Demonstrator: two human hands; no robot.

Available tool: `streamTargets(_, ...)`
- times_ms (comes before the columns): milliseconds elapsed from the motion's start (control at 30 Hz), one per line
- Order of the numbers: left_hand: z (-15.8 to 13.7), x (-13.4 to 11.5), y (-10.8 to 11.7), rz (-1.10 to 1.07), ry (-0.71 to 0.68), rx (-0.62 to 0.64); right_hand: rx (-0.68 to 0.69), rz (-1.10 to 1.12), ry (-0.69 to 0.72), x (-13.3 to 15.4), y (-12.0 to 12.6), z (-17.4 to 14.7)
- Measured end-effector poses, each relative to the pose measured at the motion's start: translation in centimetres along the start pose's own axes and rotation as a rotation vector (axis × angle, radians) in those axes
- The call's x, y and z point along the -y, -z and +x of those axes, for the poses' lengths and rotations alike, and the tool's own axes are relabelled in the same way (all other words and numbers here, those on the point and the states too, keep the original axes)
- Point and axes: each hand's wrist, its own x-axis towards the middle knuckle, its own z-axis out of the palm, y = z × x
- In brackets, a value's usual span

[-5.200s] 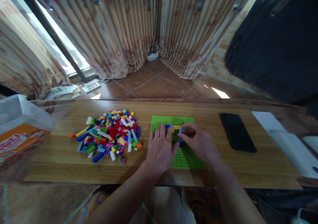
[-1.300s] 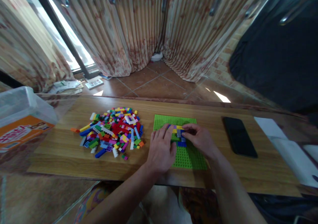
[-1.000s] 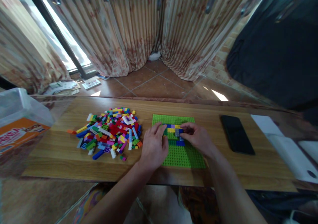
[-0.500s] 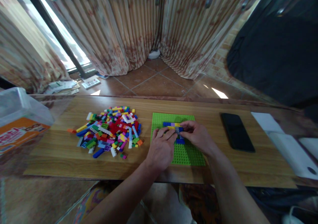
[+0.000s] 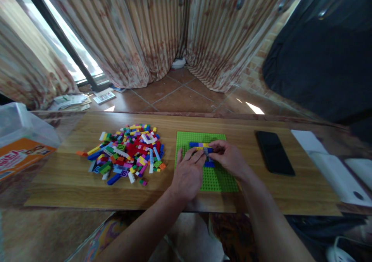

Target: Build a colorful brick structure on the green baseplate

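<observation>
A small build of toy bricks [image 5: 194, 144], blue, yellow and lilac, sits on a green studded baseplate [image 5: 221, 182]. From the left, my left hand [image 5: 188, 174] reaches over this build, its fingers bent onto the bricks and hiding part of them; its thumb is out of sight. At the build's right side my right hand [image 5: 228, 157] pinches a blue brick [image 5: 209, 150] between thumb and fingertips. Below those fingertips, another blue brick [image 5: 209, 164] shows on the plate.
Left of the baseplate lies a heap of loose, many-coloured bricks [image 5: 128, 149] on the wooden table [image 5: 69, 188]. A clear plastic tub [image 5: 26, 126] with an orange label stands at the far left. To the right are a black phone [image 5: 274, 153] and a white object [image 5: 334, 173].
Both hands stay on the brick build with almost the same grip. The whole view has shifted slightly, so everything appears a little further left.
</observation>
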Motion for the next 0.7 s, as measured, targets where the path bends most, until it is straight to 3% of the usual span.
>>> streamTargets(433,0.01,-0.36,-0.38,0.030,0.007,-0.024,0.011,0.015,0.000,-0.15,-0.15,0.00)
streamTargets(700,-0.19,-0.28,-0.47,-0.059,0.019,-0.033,0.047,-0.024,0.055,-0.25,0.04,-0.03)
